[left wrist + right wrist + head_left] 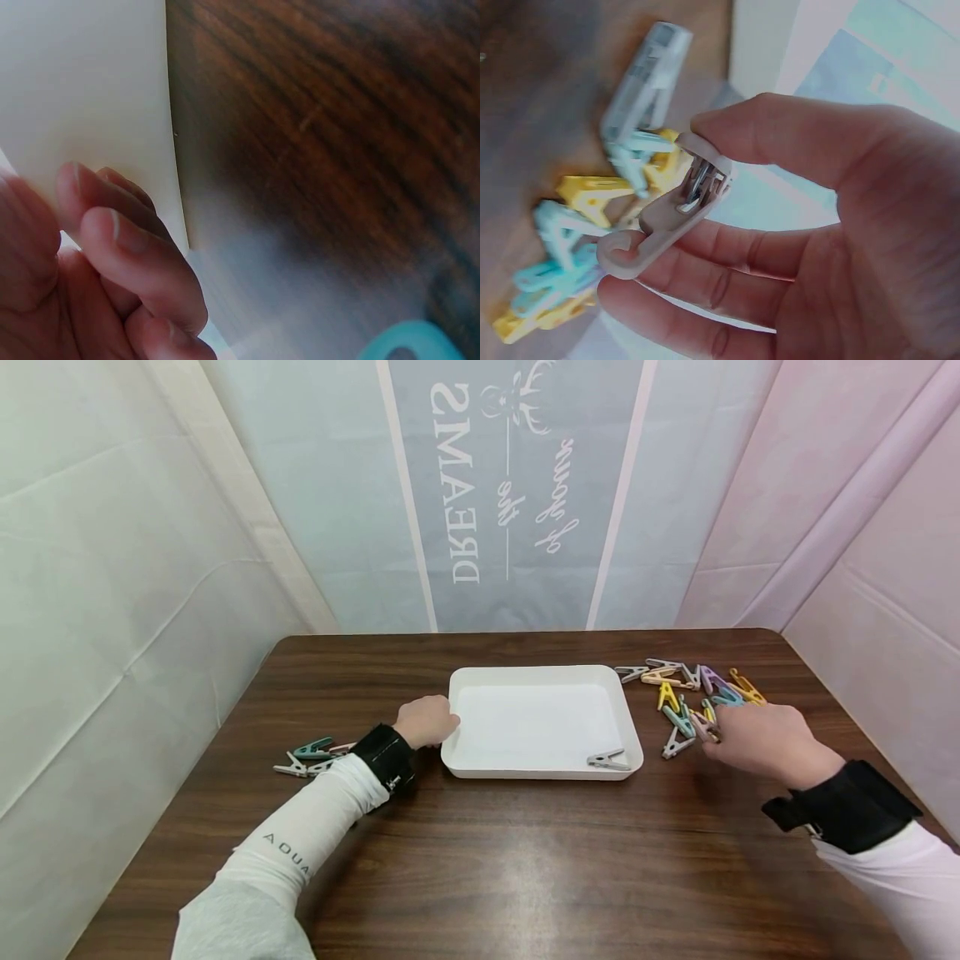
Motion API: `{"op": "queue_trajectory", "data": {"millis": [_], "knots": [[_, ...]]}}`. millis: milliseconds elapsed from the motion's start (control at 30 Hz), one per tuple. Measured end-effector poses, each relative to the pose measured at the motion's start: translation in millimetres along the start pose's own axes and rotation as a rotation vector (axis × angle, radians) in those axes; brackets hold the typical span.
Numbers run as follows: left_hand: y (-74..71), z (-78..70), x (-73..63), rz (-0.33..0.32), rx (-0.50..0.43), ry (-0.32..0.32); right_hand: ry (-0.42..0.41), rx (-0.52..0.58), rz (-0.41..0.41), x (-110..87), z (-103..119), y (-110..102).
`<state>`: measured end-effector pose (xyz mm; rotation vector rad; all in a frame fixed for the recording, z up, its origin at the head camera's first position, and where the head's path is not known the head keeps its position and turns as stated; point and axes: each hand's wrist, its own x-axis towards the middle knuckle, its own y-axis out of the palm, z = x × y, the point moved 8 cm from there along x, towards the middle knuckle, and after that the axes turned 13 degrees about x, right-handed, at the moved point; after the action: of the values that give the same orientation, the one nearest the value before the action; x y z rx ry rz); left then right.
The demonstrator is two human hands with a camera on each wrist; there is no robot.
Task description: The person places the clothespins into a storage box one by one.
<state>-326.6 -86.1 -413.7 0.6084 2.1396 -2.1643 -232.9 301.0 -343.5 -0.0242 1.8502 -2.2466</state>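
A white rectangular tray lies on the table, with one grey clothespin in its near right corner. My left hand grips the tray's left edge, its fingers curled at the wall in the left wrist view. Over at the right, my right hand pinches a pinkish-beige clothespin between thumb and fingers, its metal spring showing. Beside that hand lies a loose pile of clothespins in several colours, among them a yellow clothespin, a purple clothespin and a grey clothespin.
A smaller group with a green clothespin and grey ones lies on the left of the brown wooden table, near my left forearm. Pale curtains hang behind the table and along both sides.
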Motion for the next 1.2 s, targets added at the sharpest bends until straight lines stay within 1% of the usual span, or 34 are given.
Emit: {"op": "queue_trajectory", "data": {"millis": [133, 267, 533, 600, 667, 733, 933, 1200], "knots": [[-1.0, -1.4, -2.1, -0.008, -0.004, 0.009, -0.037, 0.002, -0.046, 4.4, 14.2, -11.3], [-2.6, -1.9, -4.4, -0.013, -0.004, 0.009, -0.109, 0.011, -0.074, 10.0, 32.2, -16.3], [-2.8, -2.1, -4.8, -0.009, -0.009, 0.001, -0.304, 0.123, -0.079, 23.0, 78.8, -11.5], [-3.1, -2.4, -5.1, -0.007, -0.006, -0.002, -0.361, 0.121, -0.082, 27.4, 90.0, -9.1], [-3.5, -2.6, -5.3, -0.006, -0.004, -0.004, -0.411, 0.095, -0.088, 31.9, 99.3, -5.6], [-3.5, -2.5, -5.1, -0.003, -0.001, -0.007, -0.446, 0.071, -0.093, 35.9, 106.2, -2.0], [-1.5, -1.6, -3.4, -0.003, -0.009, -0.006, -0.485, 0.063, -0.046, 45.8, 114.9, 11.8], [0.4, -0.7, -1.2, -0.006, -0.01, -0.007, -0.475, 0.062, 0.014, 58.7, 109.4, 27.5]]}}
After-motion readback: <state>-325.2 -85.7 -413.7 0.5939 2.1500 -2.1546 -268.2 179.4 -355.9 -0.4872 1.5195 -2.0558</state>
